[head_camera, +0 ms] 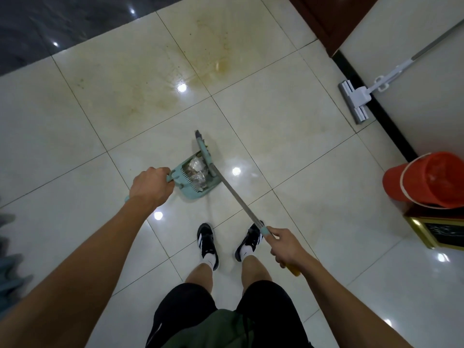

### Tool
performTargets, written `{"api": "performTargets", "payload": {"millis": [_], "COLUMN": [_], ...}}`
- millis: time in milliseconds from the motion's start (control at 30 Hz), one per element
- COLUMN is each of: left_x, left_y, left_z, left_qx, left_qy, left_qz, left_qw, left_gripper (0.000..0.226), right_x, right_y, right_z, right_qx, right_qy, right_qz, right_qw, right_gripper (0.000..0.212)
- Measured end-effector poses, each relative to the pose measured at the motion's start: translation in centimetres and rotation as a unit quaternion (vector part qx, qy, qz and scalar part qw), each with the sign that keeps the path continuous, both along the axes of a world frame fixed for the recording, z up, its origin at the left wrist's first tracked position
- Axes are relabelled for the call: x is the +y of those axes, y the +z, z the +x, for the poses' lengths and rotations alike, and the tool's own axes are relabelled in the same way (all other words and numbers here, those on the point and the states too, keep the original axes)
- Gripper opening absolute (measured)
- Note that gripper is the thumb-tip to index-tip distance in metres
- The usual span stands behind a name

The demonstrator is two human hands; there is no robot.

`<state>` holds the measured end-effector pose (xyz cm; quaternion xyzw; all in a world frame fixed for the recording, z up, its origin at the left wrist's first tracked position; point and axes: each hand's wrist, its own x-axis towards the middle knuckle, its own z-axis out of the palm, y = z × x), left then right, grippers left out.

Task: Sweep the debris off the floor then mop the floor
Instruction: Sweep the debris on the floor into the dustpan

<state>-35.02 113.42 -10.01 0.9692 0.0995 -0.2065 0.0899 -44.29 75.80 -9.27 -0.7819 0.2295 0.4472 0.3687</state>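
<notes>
A light green dustpan (187,192) stands on the cream tile floor (288,136) in front of my feet, holding crumpled debris (197,172). My left hand (150,187) grips the dustpan's handle. My right hand (286,248) grips the broom (233,197) by its metal pole, near the teal and yellow grip. The broom head rests against the dustpan's open mouth. A wide yellowish-brown stain (175,71) spreads over the tiles farther ahead.
A white flat mop (356,96) leans against the right wall by the black skirting. An orange bucket (431,179) sits on a gold-framed stand (434,229) at the right. Dark floor (62,21) begins at top left. Blurred grey-blue objects sit at the left edge.
</notes>
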Motion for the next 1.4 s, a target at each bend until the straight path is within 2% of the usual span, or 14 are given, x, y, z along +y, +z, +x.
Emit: {"api": "performTargets", "payload": {"millis": [167,367,567,733,867,1033,1400], "left_x": [0.8,2.3,3.1,3.5,3.8,3.3,-1.0], "left_y": [0.6,1.0,0.5,0.1,0.3,1.2,5.6], "left_z": [-0.9,-1.8,-2.9,-3.2,-3.5,-3.5,0.6], "left_qx": [0.008,0.012,0.012,0.009,0.002,-0.004,-0.034], "left_qy": [0.003,0.017,0.028,0.025,0.029,0.011,-0.067], "left_qz": [0.007,0.011,0.014,0.003,-0.004,-0.02,-0.026], "left_qw": [1.0,1.0,0.999,1.0,1.0,1.0,0.997], "left_gripper": [0.022,0.021,0.021,0.02,0.019,0.022,0.019], "right_x": [-0.1,0.4,2.3,3.8,3.9,3.6,-1.0], "right_y": [0.8,0.1,-1.7,-2.0,-1.0,0.8,2.9], "right_z": [0.6,2.2,3.3,2.2,0.3,-0.5,-1.7], "right_qx": [-0.032,-0.069,-0.062,-0.003,0.027,-0.001,-0.096], "right_qy": [0.0,0.074,0.163,0.084,-0.004,-0.066,-0.164], "right_qz": [-0.008,-0.063,-0.117,-0.061,0.009,0.044,-0.039], "right_qw": [0.999,0.993,0.978,0.995,1.0,0.997,0.981], "right_gripper": [0.039,0.051,0.038,0.046,0.035,0.026,0.04]}}
